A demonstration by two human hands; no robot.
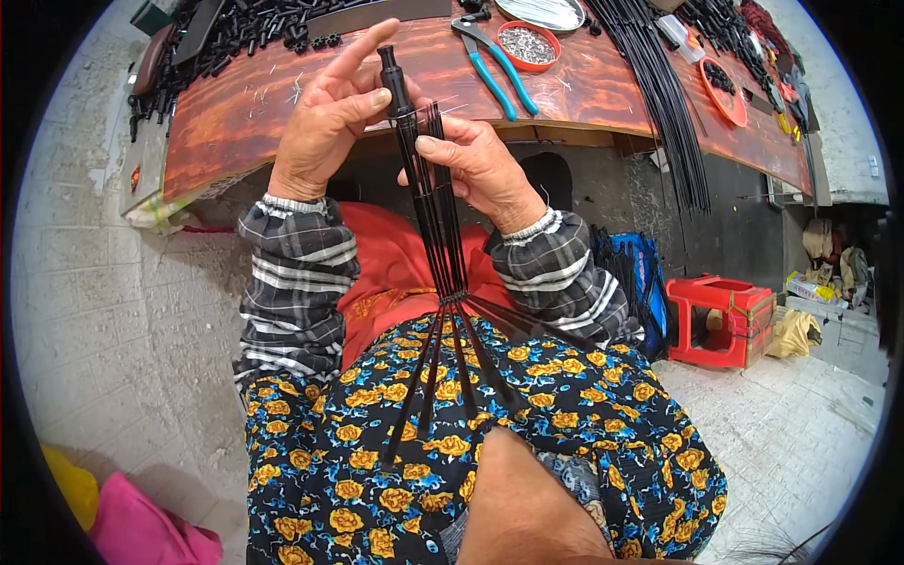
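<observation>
Between my hands is a black umbrella frame [428,207], its ribs bundled near the top and fanning out over my lap. My left hand [330,122] pinches the black tube end [393,83] between thumb and fingers, with the index finger stretched upward. On the other side, my right hand [476,165] grips the rib ends beside the tube, thumb across them. A thin wire seems to cross near the tube, too fine to make out clearly.
On the wooden table [226,122] lie teal-handled pliers [496,71], a red dish of small metal pieces [528,47] and black rods [659,104] hanging over the edge. Black tubular parts [254,33] are heaped at the back left. A red stool [720,315] stands at right.
</observation>
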